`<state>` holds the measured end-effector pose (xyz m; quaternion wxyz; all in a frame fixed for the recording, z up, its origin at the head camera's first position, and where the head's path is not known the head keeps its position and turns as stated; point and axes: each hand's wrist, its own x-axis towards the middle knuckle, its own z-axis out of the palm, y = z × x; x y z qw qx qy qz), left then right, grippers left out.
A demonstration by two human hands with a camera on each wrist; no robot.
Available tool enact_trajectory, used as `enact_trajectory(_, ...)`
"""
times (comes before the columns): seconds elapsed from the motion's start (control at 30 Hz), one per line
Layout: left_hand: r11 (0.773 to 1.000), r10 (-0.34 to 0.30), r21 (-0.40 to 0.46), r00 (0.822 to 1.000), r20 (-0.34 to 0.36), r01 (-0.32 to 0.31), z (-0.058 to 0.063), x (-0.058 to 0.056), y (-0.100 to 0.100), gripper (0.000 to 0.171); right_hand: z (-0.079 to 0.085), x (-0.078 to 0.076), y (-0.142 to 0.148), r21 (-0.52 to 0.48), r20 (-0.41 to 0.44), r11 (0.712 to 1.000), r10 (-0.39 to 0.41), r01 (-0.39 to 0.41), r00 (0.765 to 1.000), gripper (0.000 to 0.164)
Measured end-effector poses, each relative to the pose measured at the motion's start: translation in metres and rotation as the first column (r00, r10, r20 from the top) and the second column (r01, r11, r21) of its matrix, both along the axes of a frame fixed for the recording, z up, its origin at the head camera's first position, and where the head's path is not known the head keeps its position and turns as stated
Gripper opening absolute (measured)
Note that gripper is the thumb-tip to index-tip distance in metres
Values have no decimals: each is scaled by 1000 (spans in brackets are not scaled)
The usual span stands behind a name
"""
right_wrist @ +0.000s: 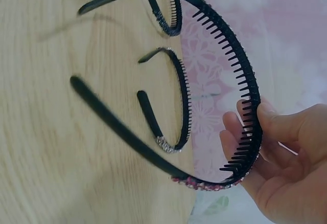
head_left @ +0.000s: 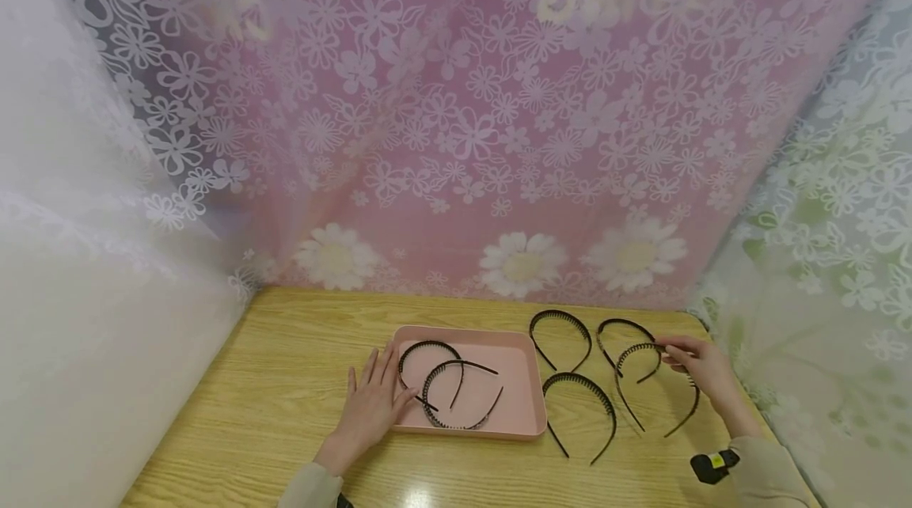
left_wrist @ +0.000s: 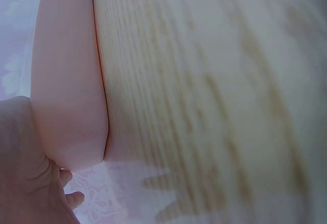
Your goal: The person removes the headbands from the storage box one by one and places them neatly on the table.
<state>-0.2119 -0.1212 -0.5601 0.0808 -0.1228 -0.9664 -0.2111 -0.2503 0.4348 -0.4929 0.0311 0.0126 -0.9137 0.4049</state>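
Note:
My right hand [head_left: 697,365] pinches a black toothed headband [right_wrist: 250,81] between thumb and fingers near the table's right side. Its inner comb teeth show in the right wrist view, with pink and clear stones along one part. Behind it lies another headband [right_wrist: 185,106] with silvery stones. My left hand [head_left: 370,405] rests with spread, straight fingers against the left side of a pink tray [head_left: 518,389]. Inside that tray two black headbands overlap, one headband [head_left: 431,343] farther back and one headband [head_left: 425,389] nearer. The left wrist view shows the tray's outer wall [left_wrist: 71,81] beside the palm.
Right of the tray lie a headband [head_left: 559,312] at the back and a headband [head_left: 580,377] in front. The wooden table [head_left: 285,381] meets a pink floral curtain [head_left: 442,176] behind and pale curtains at both sides. A black strap device [head_left: 712,466] sits at the right sleeve.

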Motion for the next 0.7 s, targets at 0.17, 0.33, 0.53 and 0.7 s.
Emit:
enact_trajectory(0.17, 1000, 1, -5, 1000, -3, -1, -2, -1, 0, 79, -3, 2, 6, 14, -4, 1000, 19, -19, 1000, 35)
enact_trajectory(0.33, 1000, 1, -9, 1000, -15, -1, -2, -1, 0, 79, -5, 3, 9, 26, 8, 1000, 16, -16, 1000, 34)
enact_trajectory(0.53, 1000, -2, -10, 1000, -25, 2, -2, 0, 0, 79, -9, 1, 14, 48, 83, 999, 22, -26, 996, 32)
enact_trajectory(0.7, 1000, -3, -15, 1000, -16, 2, -1, 0, 0, 79, -17, 2, 14, 61, 108, 997, 42, -49, 993, 30)
